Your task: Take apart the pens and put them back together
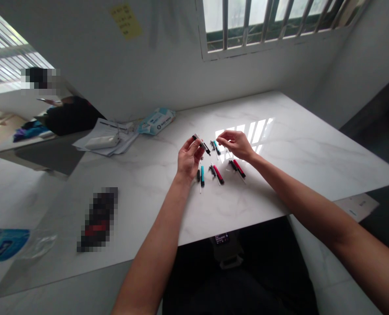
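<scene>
My left hand (pixel 188 157) is raised over the white marble table (pixel 279 144), fingers closed round a white pen with a black tip (pixel 201 143). To its right, my right hand (pixel 235 144) hovers with fingers pinched; whether it holds anything is too small to tell. On the table between and under the hands lie several pen parts: a teal piece (pixel 216 147), another teal piece (pixel 202 175), a red piece (pixel 218 173) and a second red piece (pixel 239 168), each beside a small black cap.
A packet of wipes (pixel 156 121) and a stack of papers (pixel 104 140) lie at the back left by the wall. A blurred dark object (pixel 97 218) sits front left. Another person (pixel 66 114) sits beyond the table's left end. A barred window (pixel 266 22) is above.
</scene>
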Available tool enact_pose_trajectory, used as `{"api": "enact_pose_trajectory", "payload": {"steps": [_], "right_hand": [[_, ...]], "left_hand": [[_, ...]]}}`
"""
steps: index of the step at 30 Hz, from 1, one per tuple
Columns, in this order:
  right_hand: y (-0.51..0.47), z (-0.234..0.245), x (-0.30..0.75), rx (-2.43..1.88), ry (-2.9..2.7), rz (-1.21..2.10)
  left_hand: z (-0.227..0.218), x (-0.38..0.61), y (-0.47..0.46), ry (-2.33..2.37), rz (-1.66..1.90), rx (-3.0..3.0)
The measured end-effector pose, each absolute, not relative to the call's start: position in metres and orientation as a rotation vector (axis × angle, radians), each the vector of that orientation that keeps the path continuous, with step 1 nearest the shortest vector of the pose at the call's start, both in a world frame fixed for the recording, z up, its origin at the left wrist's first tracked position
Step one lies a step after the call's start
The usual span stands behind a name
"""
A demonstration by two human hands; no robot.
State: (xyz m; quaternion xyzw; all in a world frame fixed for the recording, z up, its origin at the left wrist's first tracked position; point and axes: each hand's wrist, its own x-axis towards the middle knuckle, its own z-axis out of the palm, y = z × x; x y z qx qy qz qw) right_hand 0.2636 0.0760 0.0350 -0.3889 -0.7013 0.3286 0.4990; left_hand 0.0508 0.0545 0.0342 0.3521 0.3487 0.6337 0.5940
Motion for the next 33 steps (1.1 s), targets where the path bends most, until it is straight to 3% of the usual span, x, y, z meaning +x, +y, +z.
{"api": "enact_pose_trajectory", "payload": {"steps": [6, 19, 24, 33], "right_hand": [[0.099, 0.038, 0.316, -1.278, -1.730, 0.397], [0.114, 0.012, 0.340, -1.659, -1.805, 0.454], [0.115, 0.015, 0.334, -1.554, -1.715, 0.517], [0.096, 0.036, 0.297, -0.934, -1.648, 0.801]], "left_hand": [[0.039, 0.051, 0.052, 0.811, 1.472, 0.728], [0.036, 0.055, 0.049, 0.873, 1.447, 0.953], [0.031, 0.057, 0.053, 0.979, 1.485, 1.129], [0.033, 0.061, 0.043, 1.251, 1.456, 1.689]]}}
